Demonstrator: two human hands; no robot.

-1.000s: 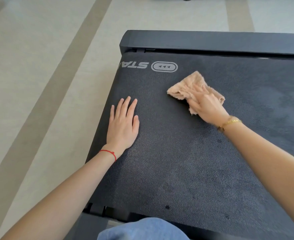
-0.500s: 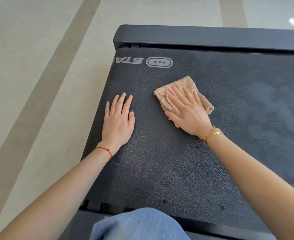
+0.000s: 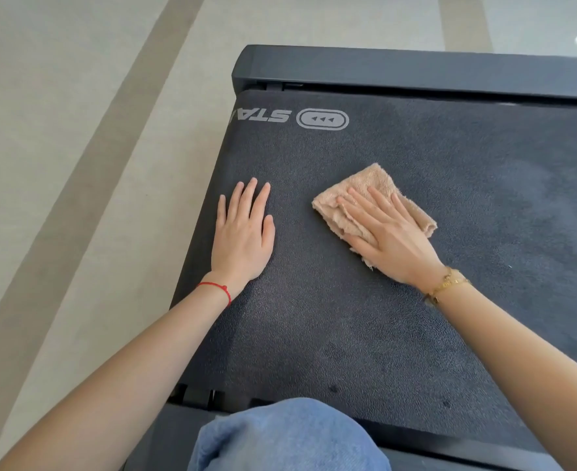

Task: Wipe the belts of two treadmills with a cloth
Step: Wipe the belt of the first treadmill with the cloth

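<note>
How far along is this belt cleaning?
Done: the belt shows darker wiped-looking patches at right. In hand: the right hand presses the cloth flat mid-belt while the left hand rests beside it. Left: two dark spots near the front edge; no second treadmill is in view.

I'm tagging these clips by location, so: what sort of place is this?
Probably a gym or a home workout room; the view cannot settle which. A treadmill belt with a printed logo fills the frame, set on a pale striped floor, and the right hand presses a cloth on the belt.
</note>
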